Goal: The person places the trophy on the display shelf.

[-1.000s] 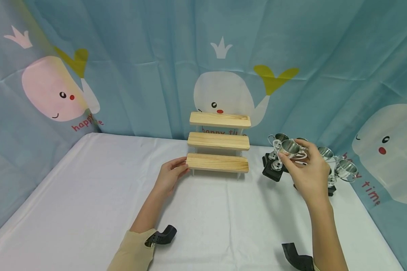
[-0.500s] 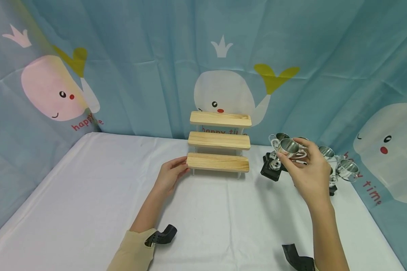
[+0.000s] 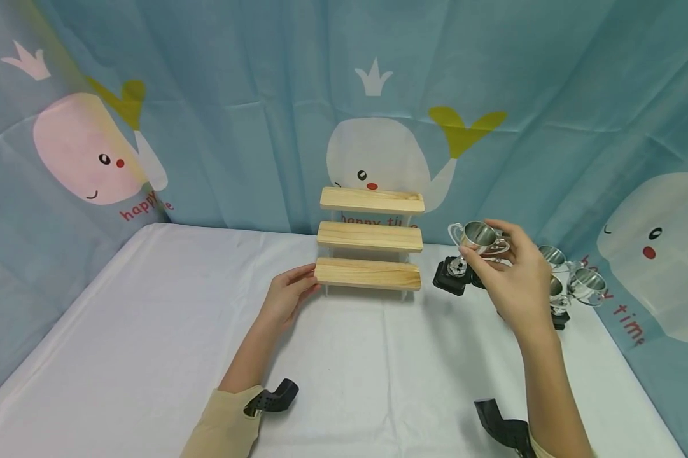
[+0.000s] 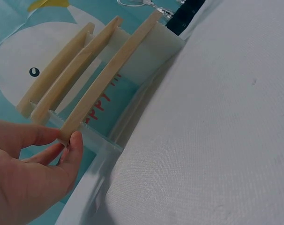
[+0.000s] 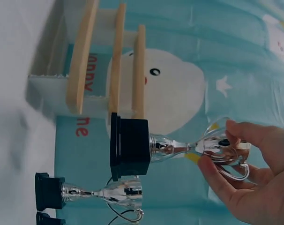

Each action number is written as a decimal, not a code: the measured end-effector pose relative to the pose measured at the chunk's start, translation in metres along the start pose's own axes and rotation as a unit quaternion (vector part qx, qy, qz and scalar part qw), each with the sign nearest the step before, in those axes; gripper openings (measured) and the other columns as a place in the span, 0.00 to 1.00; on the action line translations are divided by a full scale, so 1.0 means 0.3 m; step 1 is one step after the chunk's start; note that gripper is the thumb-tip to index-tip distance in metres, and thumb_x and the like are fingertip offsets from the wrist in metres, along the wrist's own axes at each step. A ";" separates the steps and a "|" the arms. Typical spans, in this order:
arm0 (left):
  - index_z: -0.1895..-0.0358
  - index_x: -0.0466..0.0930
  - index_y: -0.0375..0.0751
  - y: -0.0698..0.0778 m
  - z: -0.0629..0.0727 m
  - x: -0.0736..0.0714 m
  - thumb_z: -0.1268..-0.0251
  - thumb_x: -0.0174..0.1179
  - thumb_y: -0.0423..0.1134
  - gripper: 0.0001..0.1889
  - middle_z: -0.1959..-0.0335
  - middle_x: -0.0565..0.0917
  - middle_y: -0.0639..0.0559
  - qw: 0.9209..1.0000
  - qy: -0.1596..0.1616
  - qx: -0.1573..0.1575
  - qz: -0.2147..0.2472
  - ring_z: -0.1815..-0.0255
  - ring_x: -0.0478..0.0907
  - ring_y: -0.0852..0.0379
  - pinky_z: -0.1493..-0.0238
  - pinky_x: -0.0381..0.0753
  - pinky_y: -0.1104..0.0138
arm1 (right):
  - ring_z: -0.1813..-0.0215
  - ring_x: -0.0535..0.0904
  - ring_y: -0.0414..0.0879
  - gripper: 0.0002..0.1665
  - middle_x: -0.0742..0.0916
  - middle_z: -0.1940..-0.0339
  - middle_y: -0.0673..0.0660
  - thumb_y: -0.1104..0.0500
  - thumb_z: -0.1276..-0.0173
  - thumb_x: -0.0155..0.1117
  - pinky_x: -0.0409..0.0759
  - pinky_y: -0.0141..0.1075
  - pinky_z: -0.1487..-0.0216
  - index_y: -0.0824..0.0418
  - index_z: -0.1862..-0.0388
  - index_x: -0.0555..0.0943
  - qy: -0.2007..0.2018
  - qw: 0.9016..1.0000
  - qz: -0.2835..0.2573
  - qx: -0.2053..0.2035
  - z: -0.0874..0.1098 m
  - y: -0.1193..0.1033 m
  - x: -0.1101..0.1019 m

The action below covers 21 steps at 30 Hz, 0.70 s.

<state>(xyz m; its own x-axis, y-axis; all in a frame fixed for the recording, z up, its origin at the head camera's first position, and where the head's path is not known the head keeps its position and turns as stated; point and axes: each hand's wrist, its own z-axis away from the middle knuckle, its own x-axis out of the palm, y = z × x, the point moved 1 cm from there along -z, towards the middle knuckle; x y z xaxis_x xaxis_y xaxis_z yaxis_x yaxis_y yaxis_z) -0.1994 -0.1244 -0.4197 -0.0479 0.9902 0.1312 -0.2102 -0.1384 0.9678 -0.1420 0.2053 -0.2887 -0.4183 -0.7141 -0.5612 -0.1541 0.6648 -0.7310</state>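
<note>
A three-tier display stand point(image 3: 369, 236) with pale wooden boards stands at the back of the table. My left hand point(image 3: 288, 294) pinches the left end of its lowest board point(image 4: 109, 77) between thumb and fingers. My right hand point(image 3: 515, 273) holds a small silver trophy point(image 3: 478, 236) by its two-handled cup, right of the stand. In the right wrist view the black square base point(image 5: 132, 146) of the held trophy points toward the table, with nothing under it. Another silver trophy point(image 5: 123, 192) stands on the cloth beyond it, mostly hidden in the head view.
More trophies point(image 3: 586, 286) stand at the right, partly behind my right hand. A white cloth point(image 3: 344, 381) covers the table. A blue curtain point(image 3: 235, 140) printed with whales hangs close behind the stand and along both sides.
My right hand has lifted the trophy slightly up and to the left, so it now covers the trophy behind it. My left hand has stayed on the stand.
</note>
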 end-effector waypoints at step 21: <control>0.26 0.68 0.22 -0.001 0.003 -0.002 0.20 0.52 0.24 0.23 0.29 0.73 0.29 1.000 -0.008 0.007 0.012 0.42 0.81 0.53 0.44 0.86 0.75 | 0.51 0.86 0.62 0.35 0.85 0.53 0.65 0.56 0.27 0.74 0.81 0.32 0.58 0.62 0.25 0.75 -0.058 0.997 0.003 -0.058 -0.094 -0.052 0.024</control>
<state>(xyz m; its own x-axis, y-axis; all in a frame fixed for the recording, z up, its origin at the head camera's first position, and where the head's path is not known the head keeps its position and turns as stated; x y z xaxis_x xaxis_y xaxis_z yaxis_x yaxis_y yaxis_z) -0.1983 -0.1248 -0.4200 -0.0374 0.9866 0.1587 -0.1953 -0.1630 0.9671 -0.1680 0.1959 -0.2704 -0.3151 -0.7262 -0.6110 -0.2564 0.6850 -0.6819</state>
